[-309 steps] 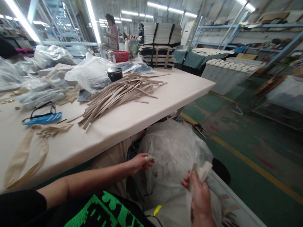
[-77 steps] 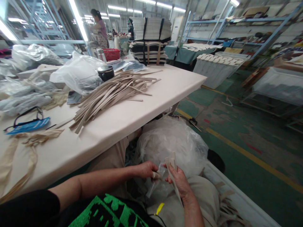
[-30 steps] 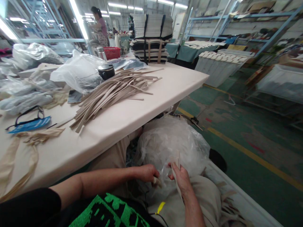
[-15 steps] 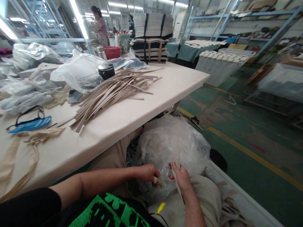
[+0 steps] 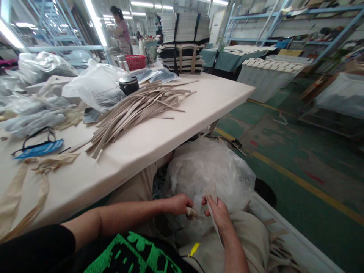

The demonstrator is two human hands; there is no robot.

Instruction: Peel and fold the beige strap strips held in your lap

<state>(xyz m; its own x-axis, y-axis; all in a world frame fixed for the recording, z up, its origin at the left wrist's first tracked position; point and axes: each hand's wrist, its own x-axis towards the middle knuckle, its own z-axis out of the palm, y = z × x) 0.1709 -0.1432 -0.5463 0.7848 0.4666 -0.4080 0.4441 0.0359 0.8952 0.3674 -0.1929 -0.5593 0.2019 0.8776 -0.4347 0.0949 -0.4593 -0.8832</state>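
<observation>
Beige fabric strips (image 5: 211, 197) are gripped in my right hand (image 5: 219, 214), their ends pointing up past the fingers and a length hanging along the wrist. My left hand (image 5: 182, 205) is just to the left, its fingers curled, with a tan covering on one finger; whether it pinches anything is too small to tell. Both hands are over my lap, in front of a clear plastic bag (image 5: 209, 167) with pale contents. A pile of similar strips (image 5: 136, 110) lies on the table (image 5: 182, 127).
Glasses and a blue mask (image 5: 40, 148), a black mug (image 5: 128, 85), plastic bags (image 5: 93, 85) and strapped stacks (image 5: 183, 41) rest on the table. At my right is a white bin (image 5: 298, 237) holding strips. A person (image 5: 122, 32) stands far back.
My left hand has shifted slightly up and right, closer to my right hand. The right hand still holds the strips. The view has moved slightly.
</observation>
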